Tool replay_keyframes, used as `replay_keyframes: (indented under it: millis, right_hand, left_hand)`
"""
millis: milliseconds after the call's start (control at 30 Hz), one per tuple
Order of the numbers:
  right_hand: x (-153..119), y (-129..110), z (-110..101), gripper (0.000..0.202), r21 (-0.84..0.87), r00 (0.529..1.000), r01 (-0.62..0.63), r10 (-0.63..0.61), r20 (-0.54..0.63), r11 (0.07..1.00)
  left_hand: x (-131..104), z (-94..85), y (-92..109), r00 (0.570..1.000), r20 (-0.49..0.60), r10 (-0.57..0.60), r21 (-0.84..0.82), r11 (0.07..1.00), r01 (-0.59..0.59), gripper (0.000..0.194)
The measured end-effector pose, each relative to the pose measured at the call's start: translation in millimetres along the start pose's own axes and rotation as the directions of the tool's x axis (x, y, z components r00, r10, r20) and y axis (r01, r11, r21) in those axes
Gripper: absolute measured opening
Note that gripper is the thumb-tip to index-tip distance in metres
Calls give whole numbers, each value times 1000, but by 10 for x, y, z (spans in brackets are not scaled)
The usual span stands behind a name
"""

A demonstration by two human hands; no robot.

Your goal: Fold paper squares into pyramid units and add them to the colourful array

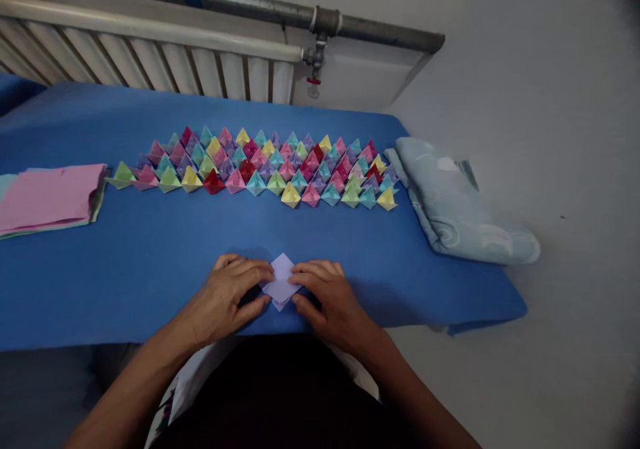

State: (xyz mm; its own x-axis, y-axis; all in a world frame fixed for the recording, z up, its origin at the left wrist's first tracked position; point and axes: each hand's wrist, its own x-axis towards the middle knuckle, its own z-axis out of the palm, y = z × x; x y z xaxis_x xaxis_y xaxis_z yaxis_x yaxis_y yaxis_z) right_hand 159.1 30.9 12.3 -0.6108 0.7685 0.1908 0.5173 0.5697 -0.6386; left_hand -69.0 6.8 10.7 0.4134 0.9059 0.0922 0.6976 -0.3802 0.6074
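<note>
A small lavender folded paper [283, 279] lies as a diamond near the front edge of the blue-covered table [165, 269], with loose layers at its lower corner. My left hand [233, 292] grips its left corner between fingers and thumb. On the opposite corner, my right hand [325, 296] holds it the same way. Beyond the hands stand rows of small folded paper boats [255, 181] in pink, yellow, green, blue, purple and red. The side corners of the lavender paper are partly hidden under my fingertips.
A stack of coloured paper sheets [50, 196], pink on top, lies at the left. At the right end sits a folded pale blue-grey blanket [455, 202] against the wall. Behind the table are a white radiator [150, 56] and a metal pipe [250, 8] with a red-handled valve [314, 80].
</note>
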Motion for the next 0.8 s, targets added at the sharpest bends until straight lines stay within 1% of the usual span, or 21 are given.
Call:
replay_keyframes:
  millis: [567,667,800]
  right_hand:
    - [29,-23,-42,19,11,1000,-22,22,4,1000]
    - [38,-29,-49,17,5,999,-35,35,10,999]
    - [45,-40,-45,14,-12,999,-38,38,5,999]
  left_hand:
    - [29,-18,-20,1000,-22,-6,-62,998,5,19]
    - [33,-8,-25,999,-44,5,-58,998,-7,19]
    - [36,37,-46,994,-94,50,-10,999,-51,20]
